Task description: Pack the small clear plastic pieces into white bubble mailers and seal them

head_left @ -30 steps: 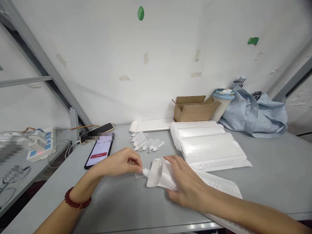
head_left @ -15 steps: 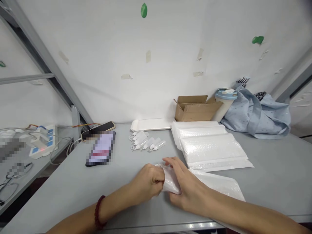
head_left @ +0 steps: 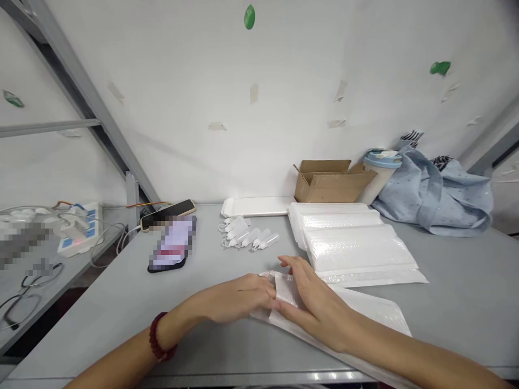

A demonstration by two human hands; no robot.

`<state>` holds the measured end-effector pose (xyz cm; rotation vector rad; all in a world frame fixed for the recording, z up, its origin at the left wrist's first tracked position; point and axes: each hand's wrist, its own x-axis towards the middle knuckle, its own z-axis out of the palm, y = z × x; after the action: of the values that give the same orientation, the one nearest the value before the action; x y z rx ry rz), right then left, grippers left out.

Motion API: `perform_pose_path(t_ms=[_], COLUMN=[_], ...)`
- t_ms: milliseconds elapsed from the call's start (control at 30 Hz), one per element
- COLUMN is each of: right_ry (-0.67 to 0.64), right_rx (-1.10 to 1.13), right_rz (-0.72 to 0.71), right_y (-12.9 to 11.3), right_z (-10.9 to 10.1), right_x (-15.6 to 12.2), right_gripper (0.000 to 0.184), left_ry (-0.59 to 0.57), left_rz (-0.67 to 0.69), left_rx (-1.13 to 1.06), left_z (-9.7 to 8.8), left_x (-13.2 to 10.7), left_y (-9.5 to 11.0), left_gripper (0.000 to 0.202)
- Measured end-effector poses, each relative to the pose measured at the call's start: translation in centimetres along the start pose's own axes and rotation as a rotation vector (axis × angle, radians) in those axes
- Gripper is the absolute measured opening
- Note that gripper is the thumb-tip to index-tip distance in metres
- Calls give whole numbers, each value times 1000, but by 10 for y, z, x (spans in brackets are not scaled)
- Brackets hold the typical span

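Note:
A white bubble mailer (head_left: pixel 365 310) lies flat on the grey table (head_left: pixel 121 302) in front of me. My right hand (head_left: pixel 312 300) rests on its open end, fingers stretched out and pressing the flap down. My left hand (head_left: pixel 235 297) lies flat beside it, its fingertips on the same end of the mailer. A dark red bead bracelet (head_left: pixel 159 337) circles my left wrist. The small white bottle seen earlier is hidden. Several small white bottles (head_left: pixel 247 236) lie in a row farther back.
A stack of white bubble mailers (head_left: pixel 352 243) lies right of centre. A white tray (head_left: pixel 259 206), a cardboard box (head_left: pixel 330 181), a cup (head_left: pixel 379 173) and a blue cloth bag (head_left: pixel 438 192) stand by the wall. Two phones (head_left: pixel 172 248) lie left, a power strip (head_left: pixel 77 235) beyond.
My left hand pushed the small bottle into the mailer's mouth. Both hands have since flattened the mailer's end onto the table.

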<state>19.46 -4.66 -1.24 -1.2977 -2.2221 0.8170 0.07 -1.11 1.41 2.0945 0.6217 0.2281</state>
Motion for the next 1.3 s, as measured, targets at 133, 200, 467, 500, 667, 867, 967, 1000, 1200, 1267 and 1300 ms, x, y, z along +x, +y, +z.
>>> perform_pose_path(t_ms=[133,200,467,500,667,867,967,1000,1200,1267,1300], right_ry=[-12,-29,-25,-46,-159,-98,-83,-67,54,72,75], right_rx=[32,73,363,470,951,920,872,867,739,661,638], right_rz=[63,98,224,225,131,92,86,85,118,140,146], right_y=[1,1,7,8,8,3,3,3,14,15,15], right_z=[-3,-6,-22,-24,-27,-25,-25,-25,-19,-20,-21], right_x=[0,0,17,20,27,27,26,27,28,28,28], right_gripper=[58,56,45,45,34,23,20,21,30,28,26], left_ry=[39,64,411,456,662,491,509,502,572,540,522], left_rz=[-56,-100,-98,-113,-204,-256,-166,-146,-175,-162,-142], left_rx=[-17,-39,169,161,-62,-826,-896,-892,-715,-642,-608], left_z=[9,13,-7,-10,-13,-4,-1,0,6,5,3], left_x=[2,2,-4,-5,-4,5,10,11,14,13,12], left_y=[-3,-7,-7,-6,-7,-13,-13,-13,-18,-19,-18], left_gripper=[29,32,14,12,16,77,53,45,24,23,24])
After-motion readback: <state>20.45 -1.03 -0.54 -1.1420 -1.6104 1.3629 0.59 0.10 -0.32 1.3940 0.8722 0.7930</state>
